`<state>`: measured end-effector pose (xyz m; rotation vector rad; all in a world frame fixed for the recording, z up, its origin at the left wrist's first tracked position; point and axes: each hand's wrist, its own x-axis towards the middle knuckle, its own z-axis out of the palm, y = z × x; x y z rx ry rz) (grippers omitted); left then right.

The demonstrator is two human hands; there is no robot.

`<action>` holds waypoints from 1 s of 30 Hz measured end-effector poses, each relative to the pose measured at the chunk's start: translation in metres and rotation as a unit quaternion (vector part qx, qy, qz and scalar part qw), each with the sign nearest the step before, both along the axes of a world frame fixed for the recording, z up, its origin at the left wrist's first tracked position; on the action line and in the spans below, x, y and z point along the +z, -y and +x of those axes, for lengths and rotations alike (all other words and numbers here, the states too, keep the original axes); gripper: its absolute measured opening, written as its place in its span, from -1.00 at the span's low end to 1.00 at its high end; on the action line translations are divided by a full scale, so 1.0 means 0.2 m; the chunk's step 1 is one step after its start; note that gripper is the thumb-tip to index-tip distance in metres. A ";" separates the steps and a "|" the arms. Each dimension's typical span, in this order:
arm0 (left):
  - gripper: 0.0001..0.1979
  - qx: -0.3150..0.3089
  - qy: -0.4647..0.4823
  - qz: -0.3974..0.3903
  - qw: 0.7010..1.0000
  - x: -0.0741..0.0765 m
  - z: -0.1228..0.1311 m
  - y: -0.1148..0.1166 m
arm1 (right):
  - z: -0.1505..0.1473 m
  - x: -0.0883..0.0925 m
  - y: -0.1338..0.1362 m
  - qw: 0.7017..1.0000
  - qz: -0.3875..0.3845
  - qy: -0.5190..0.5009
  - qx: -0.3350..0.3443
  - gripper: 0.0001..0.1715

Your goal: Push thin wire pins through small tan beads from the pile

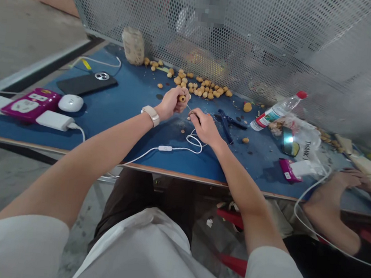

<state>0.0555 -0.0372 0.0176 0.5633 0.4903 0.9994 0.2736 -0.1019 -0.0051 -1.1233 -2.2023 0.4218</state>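
Note:
My left hand (175,99), a white band at its wrist, is closed around a tan, round-ended piece (182,98) with a dark spot on its end. From this fist a thin, metal-looking line runs to my right hand (206,125), whose fingers pinch at its far end; what they hold is too small to make out. Beyond both hands lie many round, tan, nut-like balls (207,89) along the mesh panel. Dark blue-handled pliers (226,124) rest spread on the blue tabletop (131,120) just right of my right hand.
To the left are a black phone (87,83), a white earphone case (71,103) and a purple power strip (33,104). A cloudy jar (133,46) stands by the mesh panel (248,44). Rightward are a tilted water bottle (277,112), a white cable and another person's arms (327,202).

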 end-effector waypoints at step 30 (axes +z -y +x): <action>-0.60 -0.012 -0.040 0.024 0.999 0.04 0.04 0.09 | 0.00 -0.08 -0.03 1.000 0.011 -0.012 -0.016 -0.27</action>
